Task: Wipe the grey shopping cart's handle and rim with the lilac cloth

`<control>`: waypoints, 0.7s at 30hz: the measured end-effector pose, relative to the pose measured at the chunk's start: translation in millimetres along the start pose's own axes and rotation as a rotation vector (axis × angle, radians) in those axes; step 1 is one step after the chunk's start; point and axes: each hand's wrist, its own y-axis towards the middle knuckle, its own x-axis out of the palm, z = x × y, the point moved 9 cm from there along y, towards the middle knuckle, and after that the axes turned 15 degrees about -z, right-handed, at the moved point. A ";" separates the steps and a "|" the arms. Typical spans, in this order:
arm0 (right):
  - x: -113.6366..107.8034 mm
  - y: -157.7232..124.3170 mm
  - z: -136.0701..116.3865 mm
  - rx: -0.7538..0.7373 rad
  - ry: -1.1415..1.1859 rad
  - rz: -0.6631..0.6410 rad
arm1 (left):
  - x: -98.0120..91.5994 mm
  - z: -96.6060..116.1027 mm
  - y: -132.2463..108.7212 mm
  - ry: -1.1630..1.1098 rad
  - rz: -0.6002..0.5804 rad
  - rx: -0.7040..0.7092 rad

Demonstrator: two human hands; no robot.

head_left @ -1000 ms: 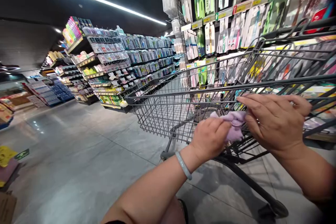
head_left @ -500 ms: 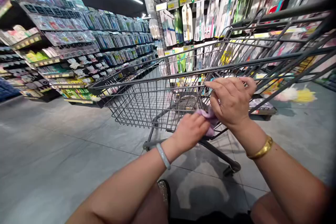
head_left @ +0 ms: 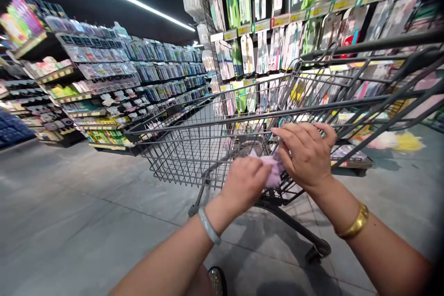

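Note:
A grey wire shopping cart (head_left: 187, 155) stands side-on before me, its basket bare in the part I can see. My left hand (head_left: 244, 178), with a pale bangle at the wrist, is closed around a light purple cloth (head_left: 272, 173) at the cart's lower side. The cloth is bunched and lies against the wires between my two hands. Higher and to the right, my right hand (head_left: 307, 155) has its fingers curled over the side wires of the cart, and a gold bangle is on that wrist. Its fingertips are partly hidden behind the wires.
Behind the cart rises a rack of packaged goods (head_left: 263, 55). To the left, long shelves (head_left: 104, 83) run back along an aisle. A cart wheel (head_left: 317, 252) rests on the grey tiled floor (head_left: 86, 222), near my shoe (head_left: 218, 281).
My left hand has shifted slightly left and down with the cloth, showing more of it. My right hand keeps its place on the cart. The whole view has tilted upward a little.

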 end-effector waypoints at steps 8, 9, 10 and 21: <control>-2.0 0.0 -2.6 0.008 -0.020 0.004 | -59.6 -74.4 -25.3 -0.090 0.403 -0.296; -1.7 -0.1 -2.7 0.005 -0.023 0.001 | -57.6 -73.9 -25.5 -0.091 0.399 -0.284; -1.5 -0.3 -2.9 0.001 -0.027 0.002 | -51.0 -66.8 -23.2 -0.087 0.364 -0.236; -0.7 -0.4 -4.9 -0.011 -0.043 -0.003 | -58.2 -77.9 -23.4 -0.085 0.355 -0.272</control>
